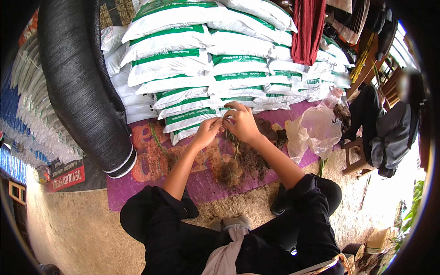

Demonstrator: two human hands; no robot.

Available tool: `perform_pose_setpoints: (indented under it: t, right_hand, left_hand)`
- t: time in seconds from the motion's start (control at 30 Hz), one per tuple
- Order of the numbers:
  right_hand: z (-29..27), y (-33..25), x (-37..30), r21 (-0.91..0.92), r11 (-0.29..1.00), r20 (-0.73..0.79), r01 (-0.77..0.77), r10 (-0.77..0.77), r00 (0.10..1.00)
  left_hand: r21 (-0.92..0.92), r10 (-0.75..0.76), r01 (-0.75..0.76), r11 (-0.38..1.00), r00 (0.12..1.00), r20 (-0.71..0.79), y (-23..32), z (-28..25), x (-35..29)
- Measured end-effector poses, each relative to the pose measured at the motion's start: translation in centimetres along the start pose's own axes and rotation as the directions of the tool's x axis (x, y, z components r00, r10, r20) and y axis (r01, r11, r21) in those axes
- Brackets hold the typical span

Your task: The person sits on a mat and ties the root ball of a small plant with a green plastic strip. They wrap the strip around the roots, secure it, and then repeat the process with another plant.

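Note:
My left hand [208,132] and my right hand [242,122] meet in front of the stacked sacks, above a purple printed sheet [120,195]. Both are closed, with fingertips pinched together at one spot; a small dark bit shows between them, too small to name. Below my hands, a round brown root ball [230,173] with a thin stem rises toward my right wrist. Loose dark soil and roots [255,161] lie beside it. A long green stalk [158,140] rests on the sheet left of my left hand.
White-and-green sacks [169,59] are piled ahead. At left stands a large black mesh roll [75,73], beside stacked clear plastic bags [41,96]. A crumpled clear plastic bag [316,130] lies to the right. Another person [389,123] sits at far right on a low stool [355,160].

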State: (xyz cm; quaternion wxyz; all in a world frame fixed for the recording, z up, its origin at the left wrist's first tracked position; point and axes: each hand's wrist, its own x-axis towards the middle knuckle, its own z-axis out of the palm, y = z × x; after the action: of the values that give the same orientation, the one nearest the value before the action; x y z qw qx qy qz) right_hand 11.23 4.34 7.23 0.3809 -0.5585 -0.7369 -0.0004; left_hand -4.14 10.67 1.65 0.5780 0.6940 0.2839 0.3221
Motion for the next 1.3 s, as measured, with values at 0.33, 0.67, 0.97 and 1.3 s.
perform_pose_setpoints:
  t: [0.33, 0.67, 0.97, 1.3]
  right_hand:
    - [0.6, 1.5, -1.9, 0.354, 0.917, -0.089, -0.184, 0.229, 0.969]
    - [0.3, 2.1, -3.7, 0.455, 0.855, -0.093, -0.248, 0.323, 0.942]
    - [0.0, 1.2, -3.6, 0.404, 0.881, -0.1, -0.245, 0.308, 0.946]
    - [0.2, 3.0, -4.0, 0.545, 0.786, -0.076, -0.294, 0.395, 0.915]
  left_hand:
    - [0.186, 0.202, -0.151, 0.971, 0.932, -0.299, 0.7, 1.9, -0.5]
    - [0.454, 0.427, -0.274, 0.847, 0.861, -0.277, 1.8, 3.3, -1.2]
    - [0.613, 0.451, -0.265, 0.744, 0.877, -0.168, 2.4, 4.3, -1.4]
    - [0.283, 0.052, 0.03, 0.959, 0.959, -0.278, 1.3, 2.2, -1.0]
